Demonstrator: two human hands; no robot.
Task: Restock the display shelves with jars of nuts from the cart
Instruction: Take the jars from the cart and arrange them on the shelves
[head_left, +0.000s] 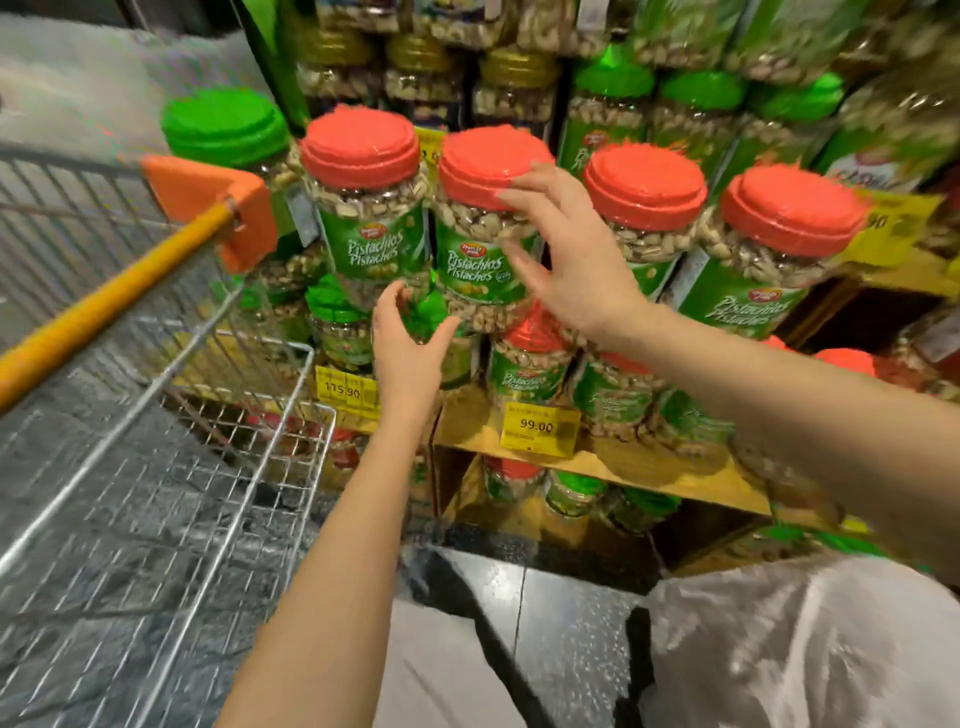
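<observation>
The cart (156, 467) stands on the left, close to the shelves. It has a yellow handle (104, 301). No jar shows in the part of its wire basket that I can see, so I think most of the job is done.

Just past the cart's corner stands a jar with a green lid (223, 124). Next to it is a row of four big jars with red lids, side by side on the upper shelf. The first red jar (363, 228) has a green label that says Pistachios. You can see the nuts through its clear sides.

The left hand (410, 348) is low, under the gap between the first red jar and the second red jar (472, 270). Its fingers are loosely curled and it seems to hold nothing, though the picture is blurry there.

The right hand (571, 270) is in front of the second red jar, with its fingers spread wide near the lid. It does not grip the jar. I think this jar is the one being set in place.

Further right stand the third red jar (644, 208) and the fourth red jar (779, 249). The lower shelf (649, 473) has more jars too, and a yellow price tag (537, 427). The shelves look nearly full, so little seems left to do.
</observation>
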